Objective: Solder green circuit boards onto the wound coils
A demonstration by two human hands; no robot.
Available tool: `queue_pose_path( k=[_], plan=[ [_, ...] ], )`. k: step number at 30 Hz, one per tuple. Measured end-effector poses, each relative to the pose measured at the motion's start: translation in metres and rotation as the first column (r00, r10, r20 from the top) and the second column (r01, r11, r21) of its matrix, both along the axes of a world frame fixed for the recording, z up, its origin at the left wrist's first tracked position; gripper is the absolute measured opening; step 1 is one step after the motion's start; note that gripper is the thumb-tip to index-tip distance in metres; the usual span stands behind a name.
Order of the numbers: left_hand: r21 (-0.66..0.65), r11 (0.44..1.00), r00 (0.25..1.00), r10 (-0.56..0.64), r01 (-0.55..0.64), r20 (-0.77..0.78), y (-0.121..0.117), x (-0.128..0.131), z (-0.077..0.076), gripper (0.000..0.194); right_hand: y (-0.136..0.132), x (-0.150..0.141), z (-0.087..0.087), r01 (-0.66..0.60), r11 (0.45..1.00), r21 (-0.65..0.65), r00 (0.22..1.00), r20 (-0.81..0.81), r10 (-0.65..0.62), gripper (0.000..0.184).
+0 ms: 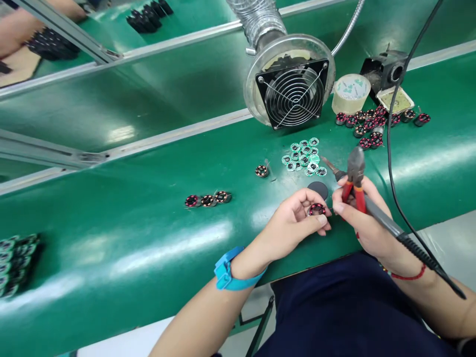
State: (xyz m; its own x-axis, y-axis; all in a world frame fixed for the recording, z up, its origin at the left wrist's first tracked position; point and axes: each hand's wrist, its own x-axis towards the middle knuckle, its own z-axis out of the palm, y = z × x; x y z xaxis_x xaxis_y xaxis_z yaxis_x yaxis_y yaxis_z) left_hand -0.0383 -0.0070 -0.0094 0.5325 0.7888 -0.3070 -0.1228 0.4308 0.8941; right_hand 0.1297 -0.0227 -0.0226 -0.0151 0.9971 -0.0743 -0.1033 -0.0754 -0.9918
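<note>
Head view shows your left hand nearest the work, thumb and fingertips pinching a copper-wound coil ring by its edges over the green bench belt. A blue wrist strap circles that wrist. Your right hand is curled shut round two tools at once: red-handled side cutters, jaws up, and a black-handled soldering iron, its tip past the ring and apparently not touching it. The step in hand looks like holding the ring close to both tools; with your right hand full, any turning of the ring falls to your left. Just beyond lies a black disc, then a heap of green circuit discs, a lone ring and three more rings. Farthest off are a cluster of rings, a tape roll and a round extractor fan.
</note>
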Motion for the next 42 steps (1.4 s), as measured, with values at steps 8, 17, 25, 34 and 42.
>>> queue_pose_path(
  k=[8, 17, 25, 34, 42],
  plan=[
    [-0.206, 0.979, 1.000, 0.009, -0.006, 0.013, -0.001, 0.002, 0.003, 0.013, 0.001, 0.033, -0.003, 0.079, 0.990, 0.114, 0.955, 0.275, -0.107, 0.028],
    [-0.171, 0.985, 0.993, 0.011, -0.031, -0.117, 0.002, 0.001, 0.007, 0.019, -0.004, 0.087, -0.016, -0.462, 0.841, 0.280, 0.506, 0.863, -0.009, 0.040],
    [-0.191, 0.981, 0.997, -0.005, -0.010, -0.078, 0.002, 0.000, 0.004, 0.015, -0.001, 0.082, -0.015, -0.510, 0.823, 0.249, 0.465, 0.885, 0.020, 0.037],
    [-0.095, 0.994, 0.986, -0.072, 0.058, -0.151, 0.002, -0.001, 0.008, 0.030, 0.001, 0.082, -0.015, -0.501, 0.834, 0.231, 0.468, 0.883, 0.037, 0.038],
    [-0.076, 0.997, 0.984, -0.046, 0.033, -0.172, 0.004, -0.002, 0.009, 0.029, 0.002, 0.079, -0.014, -0.551, 0.799, 0.240, 0.461, 0.886, 0.052, 0.039]
  ],
)
